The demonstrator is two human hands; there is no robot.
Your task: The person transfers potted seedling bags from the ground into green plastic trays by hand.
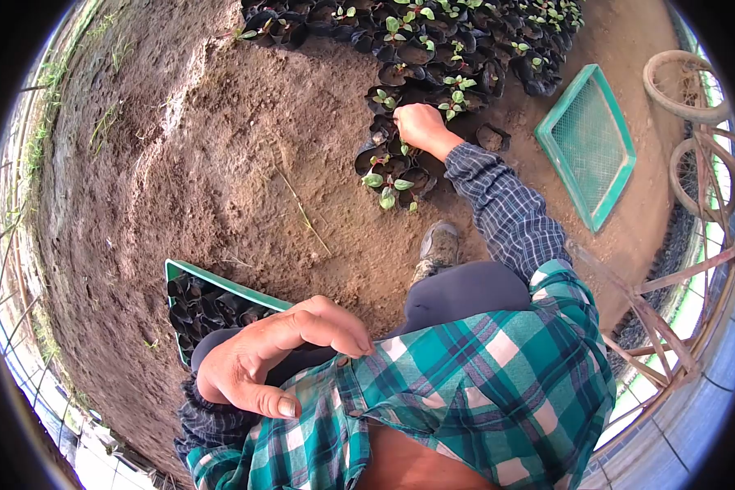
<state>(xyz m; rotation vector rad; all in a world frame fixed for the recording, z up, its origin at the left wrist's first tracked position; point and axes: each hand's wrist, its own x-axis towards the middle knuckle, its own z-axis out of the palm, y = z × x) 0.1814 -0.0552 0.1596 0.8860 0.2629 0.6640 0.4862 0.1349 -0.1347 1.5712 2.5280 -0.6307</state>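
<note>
Right hand (425, 128) – down at the edge of the black seedling bags (290, 31), on bare soil; fingertips partly hidden, cannot tell if its grip is closed on one. Left hand (278, 351) – empty, grip wide, thumb apart, above the green-rimmed crate (229, 286) of black bags.

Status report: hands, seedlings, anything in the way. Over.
Right hand down among the bagged seedlings, fingertips hidden. Left hand open, empty, partly in front of green-rimmed crate. Nothing visibly blocking right hand. Over.
</note>
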